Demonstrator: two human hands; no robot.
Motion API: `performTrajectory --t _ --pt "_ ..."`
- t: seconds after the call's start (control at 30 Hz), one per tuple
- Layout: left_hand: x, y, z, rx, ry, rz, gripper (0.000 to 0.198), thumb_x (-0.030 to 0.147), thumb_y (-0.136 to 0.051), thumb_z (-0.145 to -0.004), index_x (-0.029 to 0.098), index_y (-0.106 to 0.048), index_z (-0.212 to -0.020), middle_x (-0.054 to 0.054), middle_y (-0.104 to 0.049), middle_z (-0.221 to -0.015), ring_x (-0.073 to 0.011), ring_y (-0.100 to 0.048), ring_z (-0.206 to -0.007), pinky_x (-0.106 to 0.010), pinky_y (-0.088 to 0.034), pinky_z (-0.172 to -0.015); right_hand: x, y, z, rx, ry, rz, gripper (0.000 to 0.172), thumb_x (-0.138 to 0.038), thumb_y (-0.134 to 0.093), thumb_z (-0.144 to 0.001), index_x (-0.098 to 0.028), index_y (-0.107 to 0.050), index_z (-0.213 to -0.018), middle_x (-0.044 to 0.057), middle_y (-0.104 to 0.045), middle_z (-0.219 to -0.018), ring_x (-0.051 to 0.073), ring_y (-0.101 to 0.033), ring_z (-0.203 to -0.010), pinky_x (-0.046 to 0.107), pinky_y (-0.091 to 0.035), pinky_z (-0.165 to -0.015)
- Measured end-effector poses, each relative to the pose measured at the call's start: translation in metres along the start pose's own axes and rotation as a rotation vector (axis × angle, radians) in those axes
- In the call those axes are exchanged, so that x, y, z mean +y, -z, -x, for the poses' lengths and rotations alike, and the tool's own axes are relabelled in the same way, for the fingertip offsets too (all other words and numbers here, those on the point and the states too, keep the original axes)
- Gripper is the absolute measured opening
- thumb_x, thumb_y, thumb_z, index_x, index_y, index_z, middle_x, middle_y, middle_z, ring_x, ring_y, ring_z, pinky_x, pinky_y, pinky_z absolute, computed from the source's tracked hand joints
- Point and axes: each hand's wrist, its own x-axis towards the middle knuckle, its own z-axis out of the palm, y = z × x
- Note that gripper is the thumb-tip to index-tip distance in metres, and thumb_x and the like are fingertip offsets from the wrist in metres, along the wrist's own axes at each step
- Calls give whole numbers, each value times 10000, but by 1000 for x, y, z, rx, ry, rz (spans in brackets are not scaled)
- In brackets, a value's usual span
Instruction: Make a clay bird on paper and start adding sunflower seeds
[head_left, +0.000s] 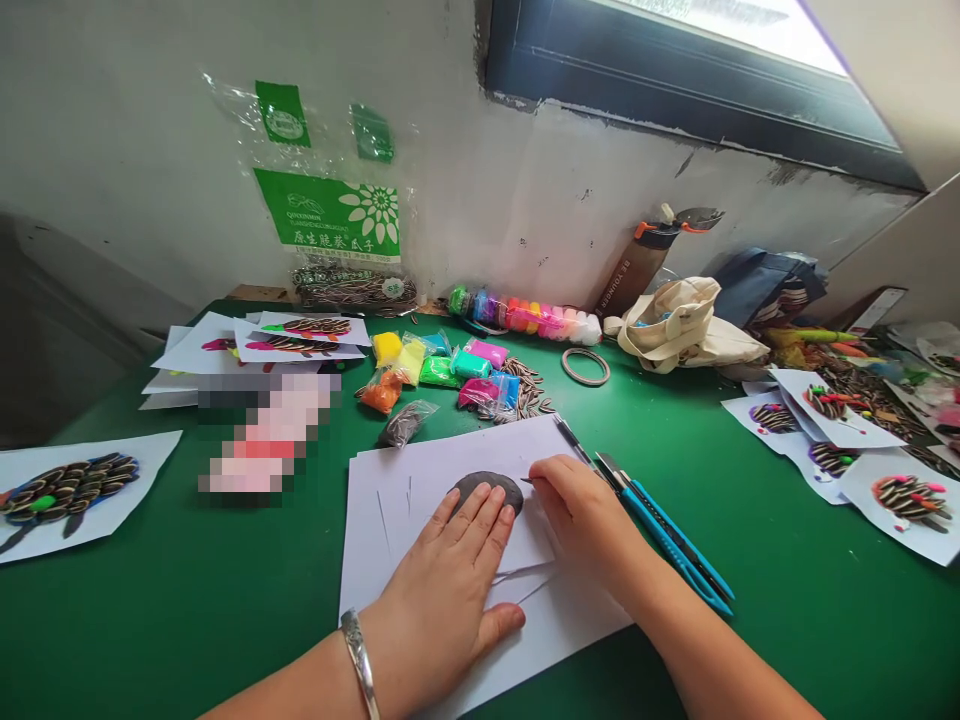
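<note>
My left hand (457, 580) lies flat with fingers stretched out, its fingertips resting on a dark grey flattened oval of modelling clay (491, 485). The clay sits on white paper sheets (375, 610) stacked on the green table. Just right of the clay, my right hand (581, 510) is closed in a pinch. A tiny dark tip shows at its fingertips, too small to name. Beside the right hand lie a pen (574, 440), a blue-handled craft knife (667, 530) and blue tweezers (697, 575).
Packets of coloured clay (439, 370) and loose sunflower seeds (529, 390) lie behind the paper. A seed bag (345, 240) leans on the wall. Seed-decorated cards (71, 495) lie left, more cards (900, 500) right. A tape ring (586, 367), bottle (637, 265) and cloth bag (682, 325) stand behind.
</note>
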Motion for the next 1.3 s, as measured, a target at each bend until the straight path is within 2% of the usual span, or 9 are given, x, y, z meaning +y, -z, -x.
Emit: performTrajectory --t 0.17,0.3,0.6,1.0,1.17,1.3 --pt "-1 -2 0 8 -1 -22 707 565 -366 -957 147 -223 -1510 -110 -126 -1566 -310 -166 -1449 -533 -232 -1164 6 13 0 -206 86 -85 186 -134 -432 -956 -190 -610 -952 55 -615 -880 181 -560 -820 285 -445 -711" --pt "-2 -6 0 45 -5 -39 699 557 -383 -955 161 -230 -1510 -101 -143 -1570 -304 -178 -1450 -521 -237 -1163 10 18 0 -259 92 -159 201 -113 -449 -948 -221 -616 -969 34 -600 -911 168 -554 -860 277 -440 -743" --pt "-2 -9 0 67 -14 -52 703 551 -394 -951 153 -236 -1508 -110 -157 -1572 -308 -194 -1448 -522 -230 -1159 17 8 -6 -188 133 -230 184 -112 -457 -938 -198 -620 -933 43 -616 -877 180 -542 -862 293 -445 -747" --pt "-1 -7 1 79 -17 -34 694 554 -395 -948 160 -260 -1503 -117 -204 -1567 -303 -207 -1448 -511 -223 -1161 14 9 -9 -179 122 -220 190 -113 -465 -928 -197 -633 -900 40 -621 -850 180 -551 -841 296 -450 -735" --pt "-2 -10 1 119 -19 -36 699 559 -406 -943 179 -249 -1508 -103 -234 -1568 -296 -219 -1446 -493 -210 -1166 16 11 -8 -175 132 -250 181 -137 -470 -931 -199 -627 -867 34 -618 -813 172 -561 -807 287 -454 -709" --pt "-1 -9 1 105 -13 -44 696 565 -396 -943 177 -257 -1505 -101 -229 -1570 -292 -224 -1445 -484 -204 -1166 15 10 -8 -204 139 -244 178 -155 -478 -936 -194 -647 -897 48 -622 -854 177 -562 -833 295 -457 -730"
